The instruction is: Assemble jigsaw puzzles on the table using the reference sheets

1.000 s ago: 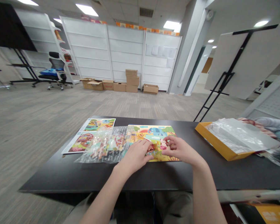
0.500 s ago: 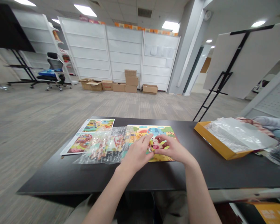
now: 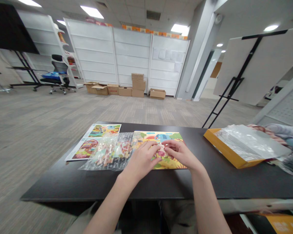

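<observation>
Dark surface [image 3: 166, 187] is set in a carpeted room, backed by white shelving [image 3: 132, 52] and cartons [image 3: 138, 85]. Cow piece [image 3: 161, 151] is located between the two hands, over the middle of the picture [image 3: 171, 165]: pale face, pink muzzle, small; edges are partly covered by fingers. Picture is printed in bright yellow, with blue elephant up top and green foliage. Left hand [image 3: 143, 156] is half-curled, palm down, fingertips brought to the piece's left side. Right hand [image 3: 182, 155] is loosely bent, fingertips at its right edge. Whether it's gripped by either can't be told. Clear bag [image 3: 109, 156] of coloured pieces is laid partly over the printed sheet [image 3: 73, 154], left of the picture.
</observation>
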Demonstrator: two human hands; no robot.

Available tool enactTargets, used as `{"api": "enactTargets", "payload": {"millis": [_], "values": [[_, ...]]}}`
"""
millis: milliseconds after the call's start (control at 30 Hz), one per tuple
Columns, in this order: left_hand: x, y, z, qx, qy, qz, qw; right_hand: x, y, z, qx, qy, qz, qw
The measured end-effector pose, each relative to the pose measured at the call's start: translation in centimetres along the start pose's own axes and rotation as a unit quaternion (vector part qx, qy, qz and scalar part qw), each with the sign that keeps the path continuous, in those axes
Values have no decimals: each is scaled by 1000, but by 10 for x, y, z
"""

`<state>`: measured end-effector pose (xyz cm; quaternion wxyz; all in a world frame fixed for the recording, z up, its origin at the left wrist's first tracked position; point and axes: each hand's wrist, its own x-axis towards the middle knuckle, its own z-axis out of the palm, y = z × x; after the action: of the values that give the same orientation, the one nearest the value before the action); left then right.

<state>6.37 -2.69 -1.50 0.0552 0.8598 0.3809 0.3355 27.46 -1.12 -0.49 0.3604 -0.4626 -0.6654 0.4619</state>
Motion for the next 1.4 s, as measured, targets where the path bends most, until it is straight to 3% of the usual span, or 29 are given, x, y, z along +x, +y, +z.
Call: {"api": "enactTargets", "payload": {"millis": [67, 167, 300, 433, 500, 633, 733, 800, 867, 1000, 1100, 1200, 1300, 1400], "values": [[-3, -4, -10, 68, -4, -23, 997, 5, 4, 3, 12, 38, -2, 999], [-10, -16, -25, 159, -7, -133, 978, 14, 6, 10, 7, 98, -3, 995], [-18, -35, -37, 141, 35, -276, 950, 29, 2, 27, 4, 111, -15, 994], [-23, -44, -40, 49, 174, -233, 956, 45, -8, 60, 21, 91, -36, 995], [-25, -43, -42, 36, 215, -200, 955, 53, -13, 84, 37, 89, -45, 994], [-27, -41, -46, 54, 245, -179, 951, 64, -21, 129, 36, 19, -76, 996], [-28, -42, -47, 77, 248, -168, 951, 65, -25, 143, -24, -54, -152, 987], [-28, -44, -46, 89, 243, -161, 953, 63, -26, 137, -72, -49, -190, 978], [-26, -43, -44, 107, 245, -149, 952, 57, -25, 117, -115, -10, -198, 973], [-17, -30, -34, 147, 237, -95, 956, 35, -14, 50, -210, 86, -120, 966], [-9, -14, -20, 110, 128, -40, 985, 12, 3, -6, -312, 192, 5, 931], [-2, 1, -1, 89, -9, -24, 996, -7, 21, -44, -381, 210, 120, 892], [2, 10, 18, 92, -103, -37, 990, -13, 30, -54, -407, 176, 184, 877], [3, 13, 31, 117, -147, -71, 980, -10, 31, -44, -425, 151, 191, 872]]}}
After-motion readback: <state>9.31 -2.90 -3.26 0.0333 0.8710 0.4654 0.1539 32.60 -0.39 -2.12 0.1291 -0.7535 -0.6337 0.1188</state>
